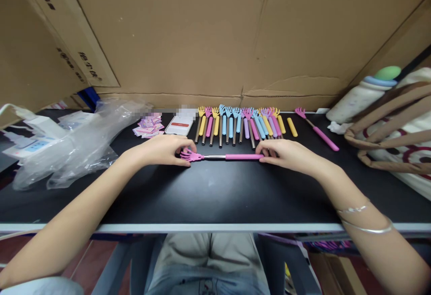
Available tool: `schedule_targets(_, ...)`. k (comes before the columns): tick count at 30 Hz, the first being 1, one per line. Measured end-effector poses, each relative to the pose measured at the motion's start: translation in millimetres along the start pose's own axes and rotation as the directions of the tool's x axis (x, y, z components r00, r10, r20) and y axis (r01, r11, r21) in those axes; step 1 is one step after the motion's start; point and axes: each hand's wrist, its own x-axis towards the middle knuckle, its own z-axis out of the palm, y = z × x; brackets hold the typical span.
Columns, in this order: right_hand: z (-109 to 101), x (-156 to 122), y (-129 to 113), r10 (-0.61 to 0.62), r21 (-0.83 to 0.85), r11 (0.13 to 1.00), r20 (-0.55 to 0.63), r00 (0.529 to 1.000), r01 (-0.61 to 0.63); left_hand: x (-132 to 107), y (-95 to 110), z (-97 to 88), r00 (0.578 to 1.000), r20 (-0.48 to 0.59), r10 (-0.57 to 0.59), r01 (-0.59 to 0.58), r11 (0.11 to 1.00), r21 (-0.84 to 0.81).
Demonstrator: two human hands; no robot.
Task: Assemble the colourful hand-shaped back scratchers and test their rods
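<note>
A pink back scratcher (244, 156) lies crosswise between my two hands, low over the black table. Its claw end is pinched by the thumb and fingers of my left hand (164, 150). My right hand (286, 155) grips the far tip of the pink handle. Between claw and handle a short metal rod shows. Just behind, several back scratcher claws with metal rods and separate coloured handles (224, 125) lie in a row, in yellow, pink, blue and purple. Another whole pink back scratcher (325, 138) rests apart to the right.
Clear plastic bags (84, 144) and a white power strip (35, 147) lie at left. Small printed cards (148, 125) and a white case (180, 124) are behind my left hand. At right stand a tilted white bottle (357, 99) and a bag with brown handles (380, 168). Cardboard (202, 34) walls the back.
</note>
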Motion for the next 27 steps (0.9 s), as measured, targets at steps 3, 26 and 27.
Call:
schedule_targets(3,0,-1,1,-0.004,0.014,1.0,0.006,1.0,0.004,-1,-2,-1.2,1.0,0.013,0.008,-0.008,1.0,-0.015)
schedule_targets(26,3,-3,12,0.008,0.043,0.999,0.087,0.996,-0.012,-2,0,-4.4,0.994,0.079,-0.079,0.084,0.995,-0.06)
schedule_targets(27,3,-3,12,0.007,0.046,0.999,0.087,0.996,-0.011,-2,0,-4.1,0.994,0.076,-0.077,0.081,0.995,-0.059)
